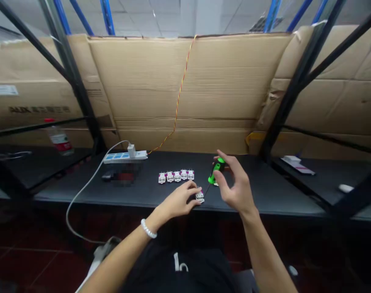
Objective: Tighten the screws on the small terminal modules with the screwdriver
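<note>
My left hand (181,199) rests on the black tabletop (142,191) near its front edge, with the fingers pinching a small white and pink part (199,196). My right hand (232,183) is raised just to the right of it, fingers wrapped round the green handle of a screwdriver (216,171). The thin shaft slants down toward the small part. A row of several similar white and pink parts (176,176) lies just behind my left hand.
A white and blue power strip (124,156) with a plugged charger and white cable sits at the back left. Cardboard sheets (185,89) wall the back. Black frame posts (291,87) flank the bench. A bottle (60,140) stands far left.
</note>
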Demonstrator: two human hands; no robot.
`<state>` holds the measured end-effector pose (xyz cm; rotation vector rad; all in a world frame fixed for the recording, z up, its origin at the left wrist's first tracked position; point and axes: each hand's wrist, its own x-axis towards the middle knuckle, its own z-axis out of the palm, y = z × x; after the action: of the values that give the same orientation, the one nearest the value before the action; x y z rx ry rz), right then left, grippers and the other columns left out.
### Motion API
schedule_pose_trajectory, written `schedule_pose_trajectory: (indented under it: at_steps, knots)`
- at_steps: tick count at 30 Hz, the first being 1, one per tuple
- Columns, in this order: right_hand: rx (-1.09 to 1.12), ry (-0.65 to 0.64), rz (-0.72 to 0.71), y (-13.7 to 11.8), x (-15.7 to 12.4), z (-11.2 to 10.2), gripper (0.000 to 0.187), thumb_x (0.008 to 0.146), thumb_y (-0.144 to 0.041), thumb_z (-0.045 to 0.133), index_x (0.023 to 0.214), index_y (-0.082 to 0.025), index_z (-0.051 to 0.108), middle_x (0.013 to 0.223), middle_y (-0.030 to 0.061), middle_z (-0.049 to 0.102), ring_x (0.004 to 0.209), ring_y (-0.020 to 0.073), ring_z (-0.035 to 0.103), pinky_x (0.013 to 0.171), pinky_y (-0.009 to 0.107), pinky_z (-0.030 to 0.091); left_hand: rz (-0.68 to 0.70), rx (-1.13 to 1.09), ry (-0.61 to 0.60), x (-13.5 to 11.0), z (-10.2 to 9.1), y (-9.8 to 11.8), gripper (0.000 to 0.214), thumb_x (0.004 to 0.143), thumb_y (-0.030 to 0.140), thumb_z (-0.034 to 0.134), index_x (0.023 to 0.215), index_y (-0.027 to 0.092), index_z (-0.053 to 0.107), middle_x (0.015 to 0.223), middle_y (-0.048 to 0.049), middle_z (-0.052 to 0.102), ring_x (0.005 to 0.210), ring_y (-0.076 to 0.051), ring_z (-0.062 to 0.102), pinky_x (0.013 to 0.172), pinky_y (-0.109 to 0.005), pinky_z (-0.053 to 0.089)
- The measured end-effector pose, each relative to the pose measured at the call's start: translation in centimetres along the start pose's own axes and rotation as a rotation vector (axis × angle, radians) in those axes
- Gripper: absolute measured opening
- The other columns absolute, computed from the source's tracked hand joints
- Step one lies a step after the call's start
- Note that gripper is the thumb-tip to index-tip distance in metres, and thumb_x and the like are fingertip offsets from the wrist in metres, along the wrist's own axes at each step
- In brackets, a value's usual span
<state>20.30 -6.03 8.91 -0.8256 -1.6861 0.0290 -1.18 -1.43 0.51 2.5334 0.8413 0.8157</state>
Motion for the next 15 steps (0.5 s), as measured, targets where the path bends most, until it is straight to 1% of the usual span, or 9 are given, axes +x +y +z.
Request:
schedule_pose_trajectory:
  at_steps: [2,4,5,7,9,10,12,14,15]
  knots:
    - [-0.049,0.006,-0.002,0.0,0.1,-0.2,0.052,0.099,-0.03,0.069,0.151,-0.028,0.062,0.123,0.0102,0.067,0.101,0.0261,0.068,0.083,0.042,0.063,0.015,0.034,0.007,0.0,0.0,0.0,0.041,0.1,0.029,0.073,0.14,0.021,0.071,0.129,-0.0123,0.066,0.118,-0.028,0.068,0.111,-0.044,0.057]
    - [-0.075,0.02,0.007,0.0,0.2,-0.4,0.05,0.099,-0.03,0.07,0.149,-0.029,0.063,0.12,0.0093,0.065,0.096,0.0241,0.066,0.08,0.04,0.062,0.049,0.062,0.067,0.1,-0.2,0.0,0.04,0.1,0.034,0.074,0.137,0.02,0.072,0.132,-0.0139,0.066,0.121,-0.029,0.068,0.111,-0.045,0.058]
    - [-0.079,0.024,0.011,0.1,0.2,-0.5,0.05,0.099,-0.029,0.069,0.149,-0.029,0.063,0.119,0.0088,0.064,0.094,0.0233,0.065,0.079,0.04,0.062,0.066,0.068,0.126,0.1,-0.3,-0.1,0.036,0.102,0.038,0.072,0.133,0.02,0.074,0.133,-0.0144,0.067,0.122,-0.029,0.069,0.11,-0.045,0.059]
    - [-0.079,0.016,0.021,0.2,0.2,-0.6,0.049,0.1,-0.028,0.069,0.149,-0.029,0.063,0.118,0.0084,0.064,0.093,0.0227,0.065,0.08,0.041,0.062,0.082,0.046,0.277,-0.1,-0.7,0.0,0.031,0.109,0.042,0.061,0.125,0.02,0.076,0.129,-0.0138,0.071,0.115,-0.026,0.073,0.103,-0.042,0.062]
    - [-0.074,0.006,0.022,0.2,0.3,-0.8,0.049,0.1,-0.027,0.069,0.148,-0.029,0.063,0.118,0.0083,0.064,0.094,0.0229,0.066,0.081,0.041,0.062,0.091,-0.009,0.39,-0.4,-1.2,0.1,0.035,0.114,0.044,0.051,0.119,0.02,0.077,0.112,-0.0099,0.078,0.095,-0.02,0.077,0.087,-0.034,0.065]
    - [-0.071,0.001,0.021,0.2,0.3,-0.8,0.049,0.1,-0.027,0.069,0.148,-0.029,0.063,0.118,0.0084,0.064,0.095,0.0234,0.066,0.081,0.041,0.062,0.105,-0.032,0.409,-0.6,-1.5,0.2,0.037,0.113,0.046,0.051,0.117,0.02,0.077,0.103,-0.0074,0.08,0.085,-0.018,0.077,0.08,-0.029,0.064]
    - [-0.062,-0.006,0.021,0.2,0.3,-0.7,0.049,0.1,-0.027,0.069,0.149,-0.029,0.063,0.119,0.0086,0.064,0.098,0.0243,0.066,0.082,0.041,0.062,0.162,-0.047,0.389,-1.1,-1.9,0.4,0.037,0.11,0.051,0.059,0.11,0.02,0.079,0.087,-0.0033,0.081,0.068,-0.014,0.073,0.068,-0.023,0.059]
    - [-0.057,-0.011,0.023,0.2,0.3,-0.7,0.049,0.1,-0.027,0.069,0.149,-0.029,0.062,0.118,0.0083,0.064,0.097,0.024,0.066,0.081,0.041,0.062,0.195,-0.027,0.342,-1.3,-1.9,0.5,0.039,0.107,0.054,0.062,0.102,0.019,0.08,0.08,-0.0018,0.082,0.061,-0.012,0.071,0.063,-0.021,0.055]
    - [-0.054,-0.016,0.025,0.1,0.3,-0.7,0.049,0.1,-0.027,0.069,0.149,-0.029,0.062,0.118,0.0081,0.064,0.096,0.0236,0.066,0.081,0.041,0.062,0.183,-0.011,0.332,-1.3,-1.9,0.6,0.039,0.108,0.053,0.062,0.099,0.019,0.08,0.08,-0.0019,0.082,0.06,-0.011,0.07,0.062,-0.02,0.053]
